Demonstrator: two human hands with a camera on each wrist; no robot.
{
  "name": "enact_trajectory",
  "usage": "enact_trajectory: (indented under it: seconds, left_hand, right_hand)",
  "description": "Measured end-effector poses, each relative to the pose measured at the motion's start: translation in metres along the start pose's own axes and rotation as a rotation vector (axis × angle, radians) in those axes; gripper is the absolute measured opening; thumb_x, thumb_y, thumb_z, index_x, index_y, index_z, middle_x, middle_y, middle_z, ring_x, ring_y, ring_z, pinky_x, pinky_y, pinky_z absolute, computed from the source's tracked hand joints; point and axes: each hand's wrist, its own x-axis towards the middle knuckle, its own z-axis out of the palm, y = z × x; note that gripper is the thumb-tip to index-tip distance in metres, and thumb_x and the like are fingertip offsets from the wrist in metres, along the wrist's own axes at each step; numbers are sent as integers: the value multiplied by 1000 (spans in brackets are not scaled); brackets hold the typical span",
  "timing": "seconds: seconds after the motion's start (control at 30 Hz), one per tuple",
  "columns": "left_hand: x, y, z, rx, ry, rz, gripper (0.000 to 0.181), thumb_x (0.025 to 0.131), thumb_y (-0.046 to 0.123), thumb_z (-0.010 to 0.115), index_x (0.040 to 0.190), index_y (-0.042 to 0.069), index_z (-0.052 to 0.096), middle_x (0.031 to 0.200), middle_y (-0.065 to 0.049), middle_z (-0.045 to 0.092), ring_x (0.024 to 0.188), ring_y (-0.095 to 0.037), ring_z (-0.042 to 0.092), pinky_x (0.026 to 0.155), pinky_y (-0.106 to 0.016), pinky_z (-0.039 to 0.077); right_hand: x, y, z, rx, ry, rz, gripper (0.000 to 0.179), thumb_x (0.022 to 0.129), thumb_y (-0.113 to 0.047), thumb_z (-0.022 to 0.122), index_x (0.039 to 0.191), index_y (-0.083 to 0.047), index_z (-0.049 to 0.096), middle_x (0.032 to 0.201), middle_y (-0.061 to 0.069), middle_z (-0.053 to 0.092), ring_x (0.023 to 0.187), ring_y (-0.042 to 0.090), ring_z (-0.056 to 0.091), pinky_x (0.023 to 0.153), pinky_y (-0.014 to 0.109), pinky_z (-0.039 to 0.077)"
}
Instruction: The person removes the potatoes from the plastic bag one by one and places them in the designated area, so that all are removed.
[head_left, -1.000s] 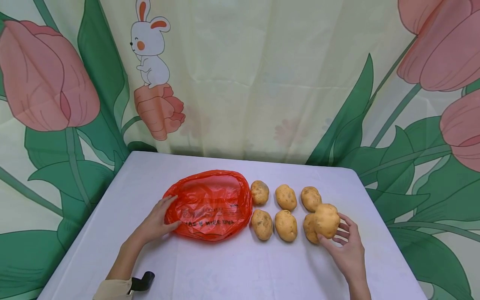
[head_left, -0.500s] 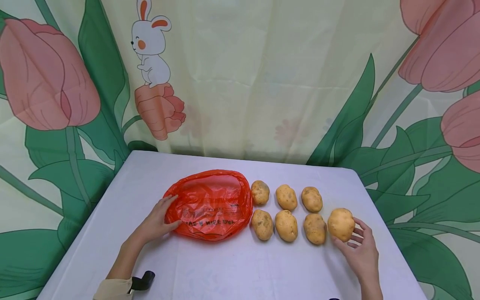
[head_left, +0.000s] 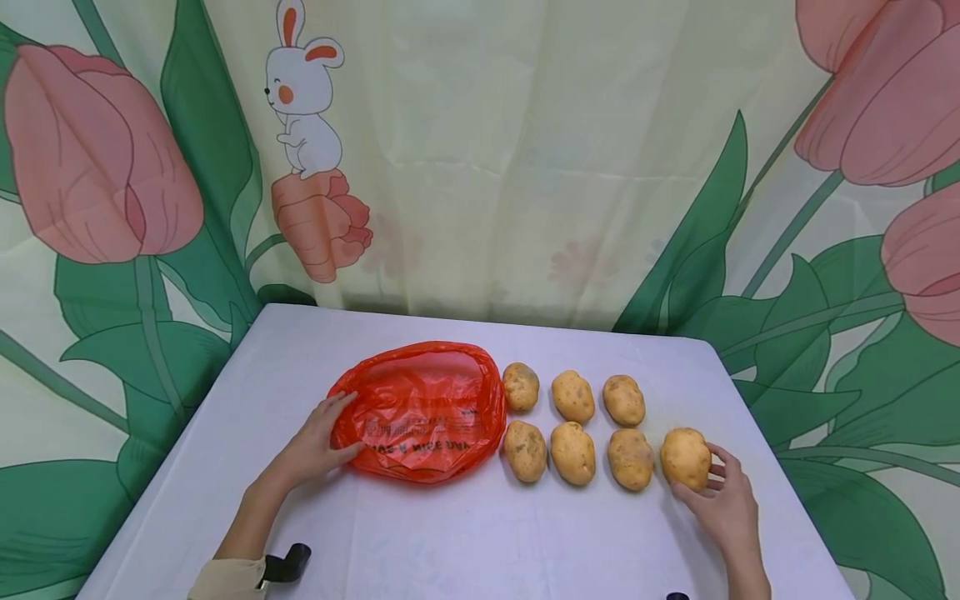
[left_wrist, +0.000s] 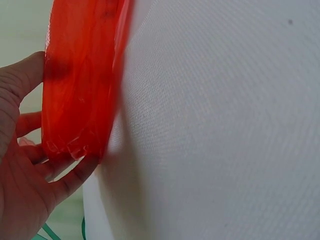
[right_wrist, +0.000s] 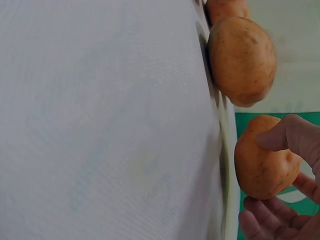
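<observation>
In the head view, a red plastic bag with dark print lies with its mouth spread on the white-covered table. My left hand holds its left side, thumb nearer and fingers farther; the left wrist view shows the thumb and fingers curved round the red film. At the right, my right hand grips a potato between thumb and fingers. In the right wrist view, this potato is low beside the table surface; whether it touches cannot be told. A nearby potato is just left of it.
Two short rows of potatoes stand between the bag and my right hand, among them a front potato and a back potato. The white tablecloth reaches toward me. A tulip-printed curtain hangs behind the table.
My right hand has carried its potato rightward and then lowered it, away from above the front row's rightmost potato, which now shows fully. My left hand stays at the bag.
</observation>
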Motion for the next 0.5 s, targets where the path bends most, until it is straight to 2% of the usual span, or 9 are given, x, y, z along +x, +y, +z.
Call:
enact_trajectory:
  seconds: [0.07, 0.5]
  left_hand:
    - [0, 0, 0, -1, 1, 0, 89, 88, 25, 79, 159, 4, 29, 159, -30, 25, 144, -54, 28, 102, -69, 44]
    - [0, -1, 0, -5, 6, 0, 90, 88, 27, 80, 159, 5, 29, 159, -29, 26, 144, -53, 29, 103, -69, 45]
  right_hand:
    - [2, 1, 1, -4, -6, 1, 92, 82, -9, 81, 155, 2, 28, 135, 35, 43, 116, 50, 53, 91, 58, 52]
    - [8, 4, 7, -13, -47, 0, 91, 83, -8, 79, 156, 3, 24, 137, 37, 40, 120, 53, 50, 93, 61, 50]
